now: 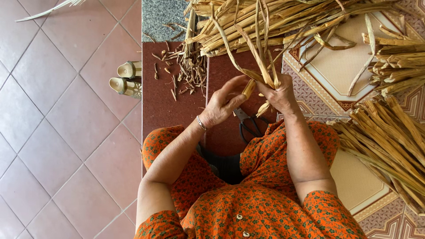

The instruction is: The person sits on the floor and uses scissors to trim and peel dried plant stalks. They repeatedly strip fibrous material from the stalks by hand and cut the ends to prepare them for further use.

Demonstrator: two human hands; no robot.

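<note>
Orange flowered sleeves lead to the right hand (280, 95), clamped around a bunch of dry tan plant stalks (262, 66); the left hand (220, 106) pinches one stalk end. Trimmed brown scraps (183, 73) lie few, while the big untrimmed stalk pile (265, 20) suggests most work remains.

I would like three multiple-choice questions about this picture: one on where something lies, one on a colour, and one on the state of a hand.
1. Where do the scissors lie?
A. on the floor, below the hands
B. on the grey slab
C. beside the sandals

2. What colour is the blouse?
A. blue with stripes
B. orange with a small green pattern
C. plain white

3. What is the right hand doing?
A. resting open on the knee
B. holding the scissors
C. gripping a bunch of dried strips

Answers: 1 A, the dark handles lie just under the hands, in front of the knees. 2 B, the sleeves and front show it. 3 C, the fingers close round the strip ends, while the left hand pinches one end.
</note>
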